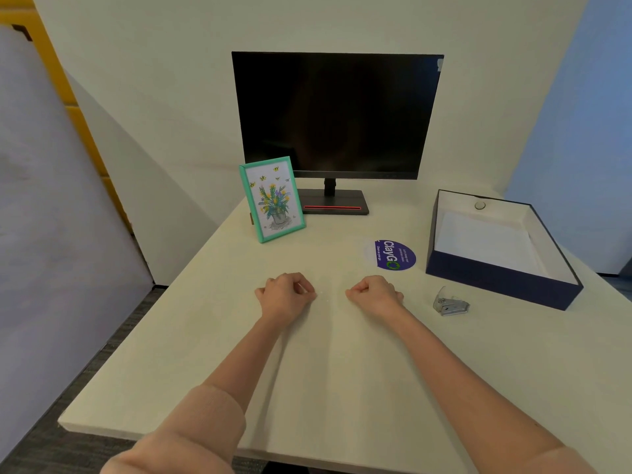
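My left hand point(285, 295) and my right hand point(374, 292) rest side by side on the cream table point(325, 371), a short gap between them. Both have their fingers curled into loose fists and hold nothing. A small metal and clear-plastic stapler-like tool point(449, 302) lies to the right of my right hand, apart from it. Further right an open dark blue box point(502, 278) with a white lining stands; a small round thing point(480, 205) sits at its far inner wall.
A dark monitor point(337, 114) on a black stand is at the back of the table. A green-framed flower picture point(272, 199) leans upright in front of its left side. A round purple sticker point(391, 255) lies on the table. The floor drops away on the left.
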`<action>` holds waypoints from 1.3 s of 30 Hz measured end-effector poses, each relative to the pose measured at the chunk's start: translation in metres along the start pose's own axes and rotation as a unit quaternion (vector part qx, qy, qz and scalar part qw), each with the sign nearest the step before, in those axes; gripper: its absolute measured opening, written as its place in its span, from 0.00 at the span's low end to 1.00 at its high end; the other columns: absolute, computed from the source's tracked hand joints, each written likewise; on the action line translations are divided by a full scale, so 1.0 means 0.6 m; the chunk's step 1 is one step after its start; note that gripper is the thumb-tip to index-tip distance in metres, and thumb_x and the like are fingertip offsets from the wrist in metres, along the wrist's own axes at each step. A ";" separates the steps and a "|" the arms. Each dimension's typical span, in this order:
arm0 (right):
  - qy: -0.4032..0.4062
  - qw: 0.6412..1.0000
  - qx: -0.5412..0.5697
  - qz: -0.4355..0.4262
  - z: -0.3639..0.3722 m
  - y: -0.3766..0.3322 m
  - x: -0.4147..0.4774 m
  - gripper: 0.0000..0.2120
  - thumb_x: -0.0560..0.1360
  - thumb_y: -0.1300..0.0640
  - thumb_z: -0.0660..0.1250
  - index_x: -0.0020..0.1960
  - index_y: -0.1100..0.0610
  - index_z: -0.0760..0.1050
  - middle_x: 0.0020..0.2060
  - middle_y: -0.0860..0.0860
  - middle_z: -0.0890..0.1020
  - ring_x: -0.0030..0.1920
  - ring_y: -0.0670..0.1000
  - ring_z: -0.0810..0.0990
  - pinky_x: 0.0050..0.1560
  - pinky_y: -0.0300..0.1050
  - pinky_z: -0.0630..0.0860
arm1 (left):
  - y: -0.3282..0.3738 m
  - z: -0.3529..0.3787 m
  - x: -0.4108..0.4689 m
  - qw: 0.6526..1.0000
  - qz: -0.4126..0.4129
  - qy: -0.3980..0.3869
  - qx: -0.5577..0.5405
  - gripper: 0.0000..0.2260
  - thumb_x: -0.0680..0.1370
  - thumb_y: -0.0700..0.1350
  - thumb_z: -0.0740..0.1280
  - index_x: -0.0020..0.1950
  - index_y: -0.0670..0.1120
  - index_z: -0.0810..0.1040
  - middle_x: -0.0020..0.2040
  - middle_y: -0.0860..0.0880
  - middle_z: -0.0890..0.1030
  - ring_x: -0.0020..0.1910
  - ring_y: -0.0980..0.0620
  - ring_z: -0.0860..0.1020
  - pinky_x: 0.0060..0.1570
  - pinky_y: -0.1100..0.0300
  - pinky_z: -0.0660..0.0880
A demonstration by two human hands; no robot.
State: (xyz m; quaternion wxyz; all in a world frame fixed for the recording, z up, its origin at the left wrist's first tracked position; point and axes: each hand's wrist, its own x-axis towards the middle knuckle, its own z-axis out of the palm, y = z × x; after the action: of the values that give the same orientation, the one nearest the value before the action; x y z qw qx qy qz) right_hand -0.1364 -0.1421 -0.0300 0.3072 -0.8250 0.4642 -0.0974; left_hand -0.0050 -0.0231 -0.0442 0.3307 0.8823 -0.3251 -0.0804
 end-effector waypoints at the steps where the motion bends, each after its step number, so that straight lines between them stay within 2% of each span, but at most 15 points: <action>1: -0.004 1.000 0.014 0.002 -0.006 0.000 -0.001 0.12 0.74 0.48 0.65 0.33 0.48 0.71 0.52 0.48 0.83 0.59 0.54 0.76 0.57 0.46 0.63 | 0.003 -0.001 0.001 1.000 -0.008 -0.004 0.000 0.02 0.71 0.50 0.70 0.39 0.55 0.79 0.35 0.57 0.76 0.49 0.52 0.76 0.48 0.56 0.58; 4: -0.023 0.997 0.074 0.000 -0.013 0.000 -0.001 0.12 0.74 0.49 0.66 0.33 0.48 0.73 0.46 0.45 0.82 0.58 0.53 0.78 0.66 0.49 0.66 | 0.013 -0.008 0.009 0.999 -0.027 -0.029 -0.004 0.04 0.71 0.47 0.71 0.37 0.53 0.79 0.37 0.57 0.78 0.46 0.54 0.75 0.52 0.54 0.59; 7: -0.029 0.991 0.129 -0.011 -0.013 0.003 0.000 0.11 0.73 0.51 0.69 0.32 0.48 0.74 0.36 0.41 0.78 0.56 0.55 0.79 0.66 0.57 0.69 | 0.019 -0.015 0.019 0.998 -0.034 -0.058 0.011 0.08 0.70 0.45 0.72 0.33 0.53 0.77 0.39 0.58 0.80 0.46 0.55 0.73 0.58 0.52 0.61; 16: -0.029 0.987 0.157 -0.015 -0.008 0.014 -0.006 0.09 0.72 0.49 0.70 0.35 0.48 0.74 0.37 0.42 0.78 0.56 0.55 0.79 0.65 0.55 0.71 | 0.021 -0.014 0.021 0.996 -0.014 -0.084 0.032 0.09 0.72 0.44 0.69 0.33 0.52 0.75 0.38 0.58 0.78 0.46 0.53 0.74 0.57 0.53 0.60; 18: -0.032 0.984 0.177 -0.017 -0.011 0.017 -0.006 0.07 0.72 0.50 0.70 0.37 0.50 0.76 0.40 0.46 0.80 0.53 0.54 0.79 0.60 0.50 0.73 | 0.016 -0.016 0.019 0.995 -0.010 -0.098 0.019 0.06 0.73 0.46 0.68 0.36 0.52 0.76 0.40 0.57 0.79 0.47 0.52 0.75 0.60 0.53 0.62; 20: -0.043 0.978 0.203 -0.022 -0.018 0.016 -0.007 0.06 0.74 0.53 0.69 0.44 0.55 0.79 0.44 0.49 0.79 0.50 0.50 0.77 0.52 0.44 0.71 | 0.006 -0.025 0.024 0.993 -0.023 -0.103 -0.049 0.02 0.71 0.47 0.69 0.38 0.51 0.79 0.44 0.53 0.83 0.49 0.50 0.78 0.62 0.53 0.68; 21: -0.044 0.976 0.212 -0.027 -0.022 0.015 -0.008 0.07 0.75 0.54 0.69 0.47 0.58 0.79 0.45 0.50 0.79 0.49 0.49 0.76 0.49 0.42 0.69 | 0.000 -0.031 0.028 0.989 -0.031 -0.099 -0.104 0.02 0.70 0.47 0.69 0.38 0.50 0.80 0.43 0.52 0.83 0.48 0.49 0.78 0.61 0.53 0.71; 23: -0.042 0.974 0.219 -0.033 -0.026 0.013 -0.008 0.09 0.75 0.55 0.69 0.50 0.61 0.79 0.45 0.50 0.79 0.48 0.48 0.75 0.45 0.40 0.69 | -0.006 -0.049 0.030 0.980 -0.038 -0.081 -0.178 0.05 0.73 0.44 0.70 0.37 0.50 0.80 0.38 0.51 0.81 0.43 0.50 0.77 0.50 0.58 0.74; 24: -0.042 0.974 0.219 -0.035 -0.027 0.012 -0.009 0.10 0.75 0.55 0.69 0.51 0.61 0.79 0.45 0.50 0.78 0.48 0.48 0.75 0.41 0.39 0.69 | -0.011 -0.055 0.031 0.979 -0.038 -0.076 -0.184 0.06 0.74 0.43 0.70 0.37 0.50 0.79 0.37 0.51 0.80 0.42 0.50 0.76 0.47 0.59 0.73; 26: -0.044 0.974 0.219 -0.035 -0.024 0.011 -0.008 0.10 0.75 0.55 0.69 0.50 0.62 0.80 0.44 0.49 0.78 0.47 0.48 0.74 0.40 0.37 0.68 | -0.017 -0.062 0.031 0.981 -0.036 -0.078 -0.172 0.05 0.74 0.43 0.70 0.38 0.50 0.79 0.39 0.50 0.80 0.43 0.50 0.76 0.48 0.58 0.74; 29: -0.047 0.976 0.209 -0.030 -0.018 0.010 -0.006 0.07 0.75 0.54 0.69 0.47 0.58 0.79 0.44 0.49 0.79 0.49 0.49 0.75 0.49 0.42 0.70 | -0.023 -0.050 0.029 0.988 -0.026 -0.091 -0.122 0.03 0.71 0.47 0.71 0.37 0.52 0.79 0.41 0.52 0.82 0.45 0.49 0.78 0.60 0.51 0.74; 31: -0.046 0.980 0.192 -0.026 -0.011 0.012 -0.001 0.06 0.74 0.52 0.70 0.43 0.54 0.78 0.44 0.48 0.79 0.50 0.50 0.77 0.55 0.46 0.72 | -0.019 -0.043 0.025 0.993 -0.015 -0.092 -0.071 0.03 0.70 0.49 0.71 0.38 0.54 0.78 0.38 0.57 0.80 0.46 0.50 0.77 0.63 0.50 0.70; 34: -0.041 0.984 0.174 -0.021 -0.004 0.013 0.001 0.07 0.72 0.49 0.71 0.38 0.49 0.76 0.40 0.44 0.79 0.53 0.52 0.79 0.62 0.51 0.72 | -0.012 -0.039 0.025 0.995 0.007 -0.091 -0.034 0.03 0.72 0.49 0.71 0.39 0.56 0.78 0.32 0.59 0.76 0.43 0.55 0.74 0.61 0.52 0.67; 39: -0.037 0.985 0.167 -0.011 -0.001 0.014 -0.002 0.08 0.70 0.47 0.71 0.37 0.49 0.77 0.39 0.44 0.80 0.55 0.55 0.79 0.65 0.55 0.71 | -0.006 -0.034 0.027 0.997 0.003 -0.077 -0.027 0.04 0.70 0.51 0.74 0.39 0.54 0.81 0.34 0.60 0.77 0.45 0.56 0.75 0.56 0.54 0.63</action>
State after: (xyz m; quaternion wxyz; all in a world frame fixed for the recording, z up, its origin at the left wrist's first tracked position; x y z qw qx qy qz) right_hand -0.1431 -0.1445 -0.0343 0.4562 -0.7704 0.4206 -0.1465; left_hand 0.0166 -0.0205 -0.0294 0.3284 0.8632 -0.3502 -0.1560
